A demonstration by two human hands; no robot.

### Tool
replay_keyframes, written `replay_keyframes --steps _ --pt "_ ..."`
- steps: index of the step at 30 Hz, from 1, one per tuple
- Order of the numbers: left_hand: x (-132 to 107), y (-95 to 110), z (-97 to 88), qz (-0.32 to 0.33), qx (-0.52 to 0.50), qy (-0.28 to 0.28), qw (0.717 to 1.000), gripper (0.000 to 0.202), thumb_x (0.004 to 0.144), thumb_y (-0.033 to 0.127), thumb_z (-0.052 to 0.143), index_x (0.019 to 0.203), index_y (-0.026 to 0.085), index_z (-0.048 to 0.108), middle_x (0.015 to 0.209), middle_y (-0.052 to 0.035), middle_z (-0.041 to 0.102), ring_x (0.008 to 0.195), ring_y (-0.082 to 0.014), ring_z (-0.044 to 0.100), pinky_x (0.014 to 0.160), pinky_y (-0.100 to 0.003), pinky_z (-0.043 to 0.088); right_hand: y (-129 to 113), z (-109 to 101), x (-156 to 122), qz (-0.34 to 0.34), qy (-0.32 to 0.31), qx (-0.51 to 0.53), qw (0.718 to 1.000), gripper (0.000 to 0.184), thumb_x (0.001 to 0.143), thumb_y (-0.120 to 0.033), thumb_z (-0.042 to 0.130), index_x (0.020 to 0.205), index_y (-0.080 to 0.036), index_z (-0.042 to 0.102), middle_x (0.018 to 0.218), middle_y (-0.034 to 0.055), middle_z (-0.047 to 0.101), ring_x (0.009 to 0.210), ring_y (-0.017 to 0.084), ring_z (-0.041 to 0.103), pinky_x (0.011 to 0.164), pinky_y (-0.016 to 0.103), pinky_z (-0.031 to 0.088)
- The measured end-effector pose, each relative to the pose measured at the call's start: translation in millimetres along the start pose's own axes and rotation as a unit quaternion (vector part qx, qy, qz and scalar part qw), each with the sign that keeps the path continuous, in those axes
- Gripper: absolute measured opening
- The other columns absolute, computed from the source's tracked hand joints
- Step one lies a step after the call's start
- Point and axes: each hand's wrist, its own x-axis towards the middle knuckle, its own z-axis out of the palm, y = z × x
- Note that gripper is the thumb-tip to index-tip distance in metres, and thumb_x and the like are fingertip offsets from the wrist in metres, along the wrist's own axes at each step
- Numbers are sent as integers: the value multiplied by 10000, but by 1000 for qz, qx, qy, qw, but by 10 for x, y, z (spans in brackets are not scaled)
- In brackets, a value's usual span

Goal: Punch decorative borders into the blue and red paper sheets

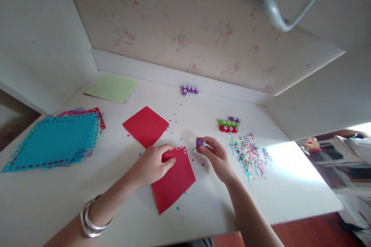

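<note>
My left hand (153,164) rests with curled fingers on the top left corner of a red paper sheet (175,182) lying on the white table (58,197), holding it by that corner. The sheet's upper edge shows a row of punched holes. My right hand (216,155) pinches a small purple hole punch (199,142) just right of that edge. A second red sheet (145,125) lies farther back to the left.
A stack of teal and pink punched sheets (58,139) lies at the left, a light green sheet (111,88) behind it. More small punches, purple (189,90) and red, green and purple (228,124), stand at the back. A confetti pile (249,154) lies right.
</note>
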Motion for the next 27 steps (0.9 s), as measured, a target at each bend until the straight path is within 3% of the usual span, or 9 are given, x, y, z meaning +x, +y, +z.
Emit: replay_keyframes --steps 5,10,13,18,27 --pt "35 78 -33 -36 -70 -31 996 269 926 360 464 901 204 682 875 -11 731 819 -179 664 734 -266 472 218 76 -121 -47 46 -109 992 318 842 -444 658 1101 -261 643 905 56 705 740 197 650 661 348 545" --pt "55 101 -43 -62 -102 -25 993 301 928 398 461 852 202 677 819 6 712 778 -170 642 689 -249 440 190 141 -170 -96 -4 -87 992 268 836 -394 684 1079 -280 671 1157 87 668 933 237 668 760 372 564" --pt "61 94 -38 -67 -104 -26 992 305 926 398 463 837 198 674 804 9 703 764 -168 629 669 -245 423 130 150 -177 -116 -28 -87 989 241 838 -345 696 1068 -274 684 1164 90 665 1050 247 641 810 357 564" --pt "69 63 -22 -72 -97 -43 992 321 922 407 472 811 186 677 736 14 673 707 -159 594 637 -244 392 86 137 -162 -141 -47 -107 983 253 846 -283 694 1099 -271 688 1169 91 653 985 215 669 724 306 596" --pt "62 25 -15 -65 -84 -38 994 307 927 408 479 870 202 700 790 6 701 750 -170 616 669 -256 407 78 118 -170 -195 -80 -137 968 280 835 -217 707 1102 -300 701 1181 83 649 1025 215 652 764 309 581"
